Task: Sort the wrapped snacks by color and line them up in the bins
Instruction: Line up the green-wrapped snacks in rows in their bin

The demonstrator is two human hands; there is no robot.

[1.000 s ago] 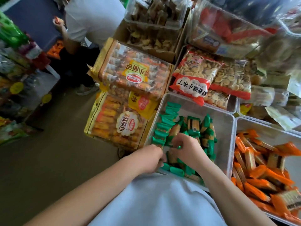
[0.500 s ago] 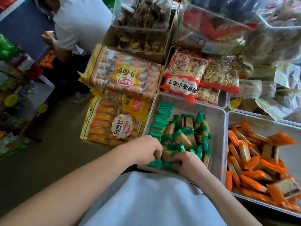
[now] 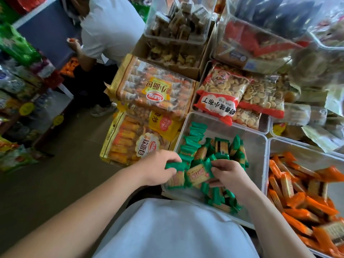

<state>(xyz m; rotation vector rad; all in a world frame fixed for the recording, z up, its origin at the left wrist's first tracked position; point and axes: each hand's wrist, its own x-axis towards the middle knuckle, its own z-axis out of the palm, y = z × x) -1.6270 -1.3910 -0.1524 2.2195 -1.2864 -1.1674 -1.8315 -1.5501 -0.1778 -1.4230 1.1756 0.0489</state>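
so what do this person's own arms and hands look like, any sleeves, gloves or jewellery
The left hand and right hand are bare: no gloves, rings, watch or bracelet show. The left arm and right arm are uncovered as far as the picture shows, with no sleeve in view. The only clothing visible is a plain pale top without print or markings.

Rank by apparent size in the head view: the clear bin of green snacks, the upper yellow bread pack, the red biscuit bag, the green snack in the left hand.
Largest first:
clear bin
yellow bread pack
red biscuit bag
green snack in the left hand
The bin is nearer the camera, which inflates it.
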